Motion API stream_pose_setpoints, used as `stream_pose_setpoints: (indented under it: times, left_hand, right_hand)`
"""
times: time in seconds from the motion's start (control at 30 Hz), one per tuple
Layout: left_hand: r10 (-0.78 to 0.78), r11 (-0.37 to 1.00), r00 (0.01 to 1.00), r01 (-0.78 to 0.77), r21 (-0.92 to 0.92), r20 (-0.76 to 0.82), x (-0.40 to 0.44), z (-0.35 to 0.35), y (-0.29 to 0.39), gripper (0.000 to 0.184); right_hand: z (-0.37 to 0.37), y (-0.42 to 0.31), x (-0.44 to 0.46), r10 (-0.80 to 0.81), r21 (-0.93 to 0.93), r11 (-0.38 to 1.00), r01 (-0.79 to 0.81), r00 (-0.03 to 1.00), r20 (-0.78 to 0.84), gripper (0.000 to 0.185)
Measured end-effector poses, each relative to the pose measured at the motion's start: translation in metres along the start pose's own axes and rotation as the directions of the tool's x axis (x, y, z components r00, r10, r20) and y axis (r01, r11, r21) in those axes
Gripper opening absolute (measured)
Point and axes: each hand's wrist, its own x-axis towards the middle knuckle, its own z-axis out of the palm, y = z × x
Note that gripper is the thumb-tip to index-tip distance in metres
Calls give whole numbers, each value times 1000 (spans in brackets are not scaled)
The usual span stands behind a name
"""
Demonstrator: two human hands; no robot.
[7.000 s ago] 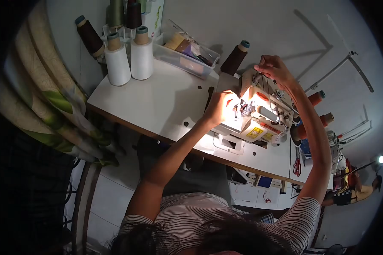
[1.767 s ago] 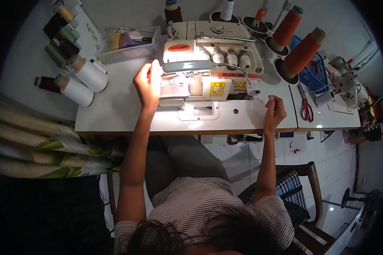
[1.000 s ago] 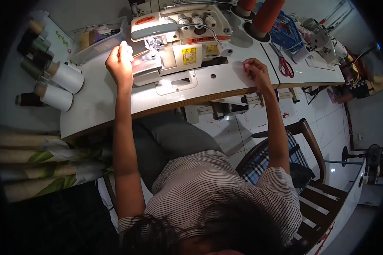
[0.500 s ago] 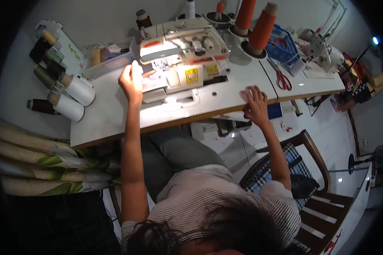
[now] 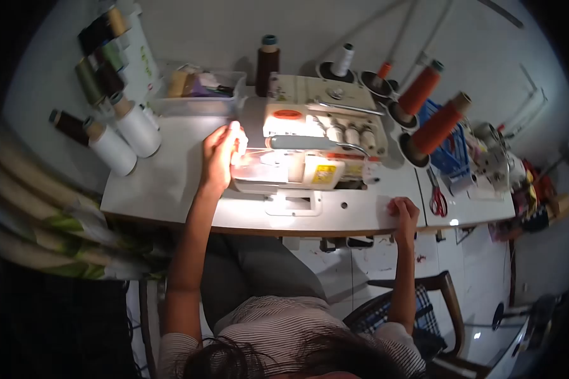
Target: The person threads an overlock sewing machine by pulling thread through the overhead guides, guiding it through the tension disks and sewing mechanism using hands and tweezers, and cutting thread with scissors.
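A cream overlock sewing machine (image 5: 325, 167) sits on the white table under a bright lamp. My left hand (image 5: 220, 158) is at the machine's left end, with its fingers bent and pressed together. Whether it grips something there is hidden by glare and by the hand itself. My right hand (image 5: 404, 213) rests by the table's front edge, right of the machine. Its fingers are curled in, and nothing shows in them. A grey bar-shaped piece (image 5: 303, 143) crosses the machine's front above the lit sewing area.
White thread cones (image 5: 110, 148) stand at left, near a clear plastic box (image 5: 199, 106). Red-orange cones (image 5: 437, 129) rise behind my right hand. Red-handled scissors (image 5: 438, 203) lie beside a blue basket (image 5: 454, 155). A wooden chair (image 5: 452, 303) stands at lower right.
The view has tilted up, so the table sits lower in the picture. My right hand's fingers have gone from spread to curled. My left hand stays at the machine's left end.
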Motion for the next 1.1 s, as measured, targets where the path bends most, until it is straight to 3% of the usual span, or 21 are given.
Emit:
stream_pose_setpoints:
  times: [0.07,0.17,0.27,0.4,0.5,0.63,0.83,1.1]
  left_hand:
    - [-72,997,997,72,4,2,5,-3,2,21]
    - [-31,998,998,28,57,51,10,-3,3,21]
    - [-14,997,999,9,81,53,14,-5,-3,21]
    - [-38,996,998,34,80,53,12,-5,3,21]
    - [-69,994,997,67,88,26,14,-8,2,21]
    - [-17,994,999,13,107,34,17,-18,-4,27]
    - [-3,999,999,2,32,38,16,-24,-10,25]
    - [-39,997,996,33,-66,-85,18,-42,-15,25]
  right_hand:
    - [12,4,5,-23,-57,998,15,989,-144,20]
    - [30,-3,12,-30,-39,999,24,987,-157,21]
    - [38,-3,14,-17,-18,1000,15,996,-86,21]
    - [34,4,11,14,-12,1000,-16,990,-143,20]
    - [35,2,10,-30,-19,999,28,995,-98,18]
    - [35,2,9,-37,-45,998,33,994,-98,18]
    - [35,6,10,-55,-36,998,52,994,-90,18]
    - [37,2,9,-61,-71,996,55,994,-87,18]
